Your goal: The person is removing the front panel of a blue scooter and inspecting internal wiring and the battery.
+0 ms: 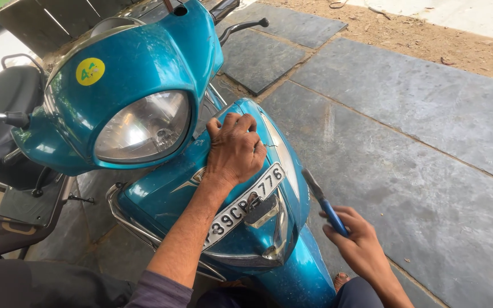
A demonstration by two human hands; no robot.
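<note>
A teal scooter's front panel (169, 191) fills the middle of the view, with a round headlight (144, 126) above it and a white number plate (223, 219) below. My left hand (235, 149) rests knuckles up on the top of the panel, fingers curled against it. To the right of the panel, my right hand (358, 239) grips the blue handle of a slim tool (323, 199), whose dark metal tip points up toward the panel's right edge without touching it.
The front mudguard (298, 274) sits low between my knees. A brake lever (243, 25) juts out at the top. Grey stone paving slabs (417, 142) spread to the right, with sandy ground (417, 37) beyond. The black seat (1, 114) lies at left.
</note>
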